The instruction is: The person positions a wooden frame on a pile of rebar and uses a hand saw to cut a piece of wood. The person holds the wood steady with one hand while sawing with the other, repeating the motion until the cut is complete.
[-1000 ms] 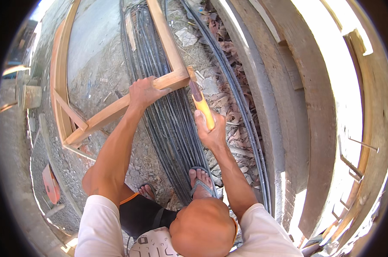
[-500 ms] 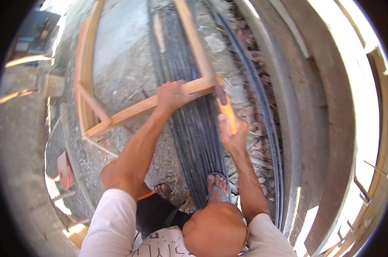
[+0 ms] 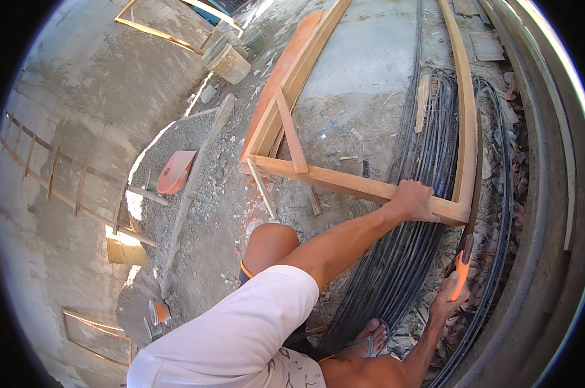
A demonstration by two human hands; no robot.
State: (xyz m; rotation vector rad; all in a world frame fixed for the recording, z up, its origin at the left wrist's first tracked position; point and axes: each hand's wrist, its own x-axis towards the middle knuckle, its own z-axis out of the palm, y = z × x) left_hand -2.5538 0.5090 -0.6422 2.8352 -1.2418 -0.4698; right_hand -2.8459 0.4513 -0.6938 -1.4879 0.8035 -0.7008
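A long wooden frame stretches away from me, its near crosspiece running across in front. My left hand is closed over that crosspiece close to its right corner. Just outside the corner, my right hand grips the orange handle of a handsaw. Its dark, narrow blade points away along the outer right side of the frame, seen almost edge-on, so I cannot tell whether it touches the wood. A short diagonal brace spans the frame's left corner.
A bundle of black rods lies under the frame and by my foot. Rubble and dry leaves border the wall on the right. At left are a red-orange scoop-shaped container on gravel, a wooden ladder and buckets.
My view has swung left, so the frame and both hands appear farther right. The left hand still holds the crosspiece. The saw has dropped back from the corner toward me.
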